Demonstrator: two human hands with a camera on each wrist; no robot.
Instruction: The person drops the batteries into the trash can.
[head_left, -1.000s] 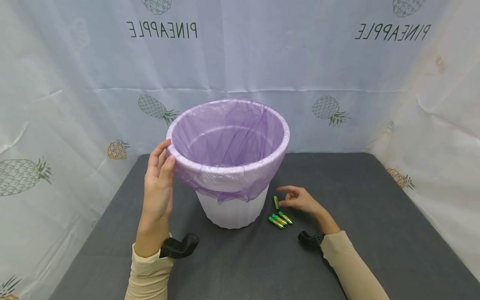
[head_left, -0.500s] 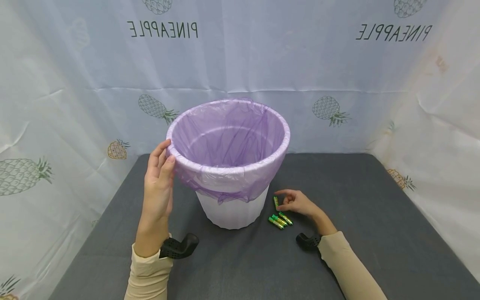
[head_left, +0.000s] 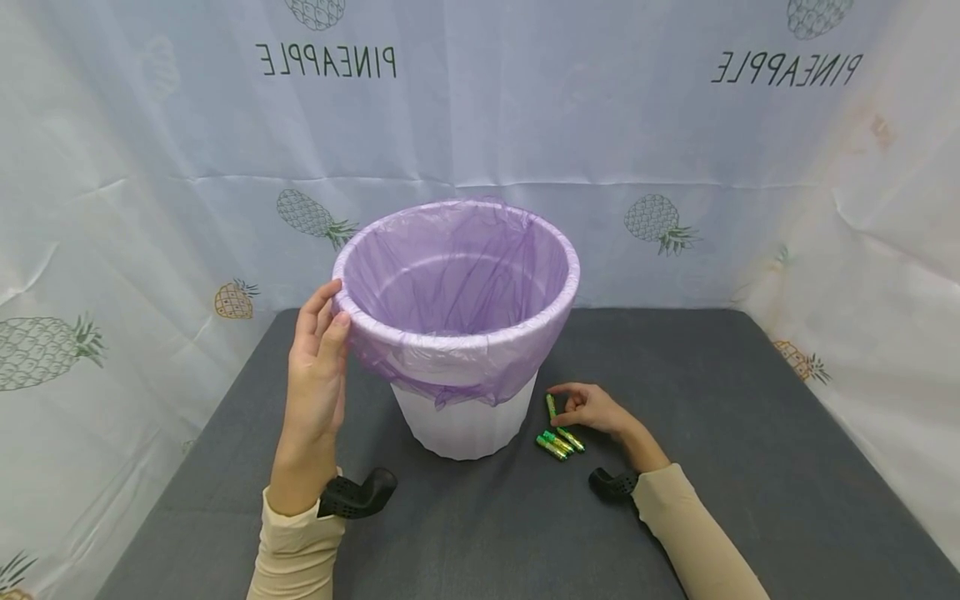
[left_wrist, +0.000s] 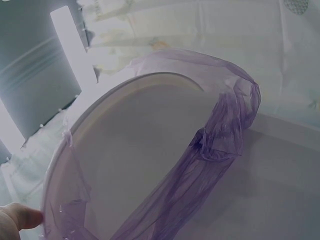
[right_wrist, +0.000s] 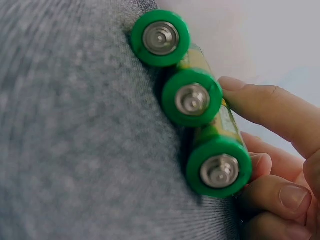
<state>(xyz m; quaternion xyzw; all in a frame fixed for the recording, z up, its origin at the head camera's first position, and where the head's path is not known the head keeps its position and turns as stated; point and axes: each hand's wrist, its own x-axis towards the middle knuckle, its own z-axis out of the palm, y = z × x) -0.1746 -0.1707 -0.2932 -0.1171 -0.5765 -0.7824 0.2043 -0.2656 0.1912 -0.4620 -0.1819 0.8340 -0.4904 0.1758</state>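
A white trash bin (head_left: 465, 425) with a purple plastic liner (head_left: 457, 292) folded over its rim stands upright on the dark table. My left hand (head_left: 318, 367) holds the bin's left rim, thumb and fingertips against the liner-covered edge. To the right of the bin, my right hand (head_left: 596, 411) pinches a green and gold battery (head_left: 551, 406) between index finger and thumb, one at each end. Just below it, three more batteries (head_left: 559, 443) lie side by side. In the right wrist view, green-ringed battery ends (right_wrist: 192, 103) with metal tips face the camera, and my index finger (right_wrist: 270, 102) reaches behind them.
The dark table (head_left: 480, 542) carries the bin and the batteries. Behind it hangs a pale curtain (head_left: 510, 125) with pineapple prints, which also runs along both sides. A black device sits on each wrist.
My right hand has moved slightly left and down, and its thumb and index finger have closed on the ends of the uppermost battery. The left hand and bin stay still.
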